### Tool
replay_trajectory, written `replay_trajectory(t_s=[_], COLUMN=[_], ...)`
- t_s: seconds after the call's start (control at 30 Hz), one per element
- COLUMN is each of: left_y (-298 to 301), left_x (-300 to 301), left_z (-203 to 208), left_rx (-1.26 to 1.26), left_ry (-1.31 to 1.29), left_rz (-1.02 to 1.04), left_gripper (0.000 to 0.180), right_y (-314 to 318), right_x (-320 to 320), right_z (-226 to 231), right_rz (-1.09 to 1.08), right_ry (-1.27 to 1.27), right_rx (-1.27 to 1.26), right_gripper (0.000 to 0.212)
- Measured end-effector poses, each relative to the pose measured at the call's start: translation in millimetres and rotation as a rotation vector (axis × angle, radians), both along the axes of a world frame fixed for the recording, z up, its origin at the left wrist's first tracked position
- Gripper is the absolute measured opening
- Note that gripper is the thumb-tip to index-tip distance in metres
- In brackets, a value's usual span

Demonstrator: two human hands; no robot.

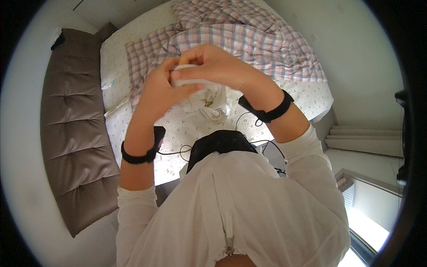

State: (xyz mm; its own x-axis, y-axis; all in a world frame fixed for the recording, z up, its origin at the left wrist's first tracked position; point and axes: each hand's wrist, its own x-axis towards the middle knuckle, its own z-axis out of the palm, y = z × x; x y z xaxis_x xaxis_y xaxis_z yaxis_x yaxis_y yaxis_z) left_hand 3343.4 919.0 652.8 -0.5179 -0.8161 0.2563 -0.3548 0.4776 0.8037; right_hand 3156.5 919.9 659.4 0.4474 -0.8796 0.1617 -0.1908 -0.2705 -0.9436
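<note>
Both my hands are raised in front of me over the bed (178, 129). My left hand (162, 91) and my right hand (211, 64) are closed together on a bunched white cloth (202, 95), which hangs crumpled below my fingers. Each wrist wears a black band with a thin cable. A pink and grey checked blanket (249, 40) lies rumpled on the far part of the bed, beyond my hands.
A brown padded headboard (73, 133) runs along the left side of the bed. The mattress has a pale patterned sheet. A white wall and floor trim (364, 138) stand to the right, with a bright window edge (364, 222) at the lower right.
</note>
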Motion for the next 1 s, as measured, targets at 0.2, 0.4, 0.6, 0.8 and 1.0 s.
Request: replay_trajectory(t_s=[0.2,0.4,0.6,0.8,1.0], left_y=[-4.9,13.3,2.8,-21.2,-23.4], left_x=[-2.4,-13.6,12.9,71.3,80.2], left_z=[23.0,43.9,47.1,1.0,-47.7], left_rx=[0.281,0.329,0.337,0.598,-0.037], left_ry=[0.161,0.647,0.737,0.851,0.301], left_rz=[0.096,0.155,0.207,0.406,0.522], left_gripper=[0.027,0.02,0.022,0.027,0.025], right_y=[9.6,17.5,18.8,19.9,17.1], right_x=[-32.1,-43.0,-58.2,-76.2,-53.3], right_z=[-45.0,-108.2,-94.7,-62.8,-42.6], right_rz=[-0.233,-0.655,-0.409,-0.093,-0.171], right_ry=[0.133,0.274,-0.407,-1.144,-0.924], right_rx=[-0.181,-0.156,0.378,0.886,0.699], right_gripper=[0.018,0.018,0.019,0.031,0.03])
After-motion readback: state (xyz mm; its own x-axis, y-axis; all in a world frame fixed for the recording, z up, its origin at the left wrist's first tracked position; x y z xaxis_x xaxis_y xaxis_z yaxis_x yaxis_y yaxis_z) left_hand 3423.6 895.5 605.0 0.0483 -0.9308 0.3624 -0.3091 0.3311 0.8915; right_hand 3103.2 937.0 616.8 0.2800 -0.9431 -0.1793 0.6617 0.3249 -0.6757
